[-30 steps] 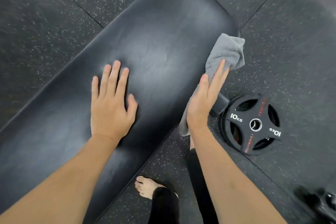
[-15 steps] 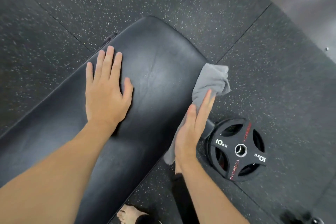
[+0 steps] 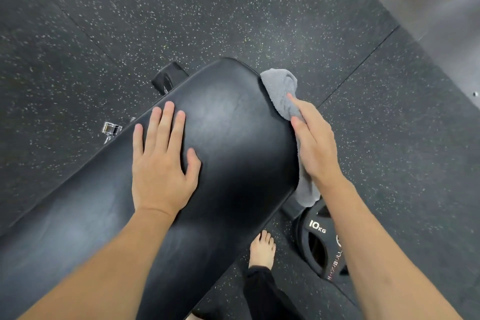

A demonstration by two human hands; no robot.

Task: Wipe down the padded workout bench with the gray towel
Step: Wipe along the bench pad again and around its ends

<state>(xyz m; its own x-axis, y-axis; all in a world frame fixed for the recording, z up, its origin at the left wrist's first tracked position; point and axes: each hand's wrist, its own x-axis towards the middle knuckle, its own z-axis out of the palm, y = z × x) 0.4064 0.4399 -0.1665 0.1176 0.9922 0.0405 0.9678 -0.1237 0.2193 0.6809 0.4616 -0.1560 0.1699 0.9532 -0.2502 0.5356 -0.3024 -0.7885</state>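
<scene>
The bench pad side edge is wiped: gray towel pressed flat by the right hand, fingers together; the left hand is spread flat. The rounded end seems next.

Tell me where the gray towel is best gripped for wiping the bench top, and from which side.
Grip the bunched upper part of the gray towel beyond the right hand, coming from the bench's right edge. That end is wadded thick near the bench's rounded corner, while the lower tail hangs thin down the side. The hand only presses flat on it, so probably curl the fingers in.
</scene>
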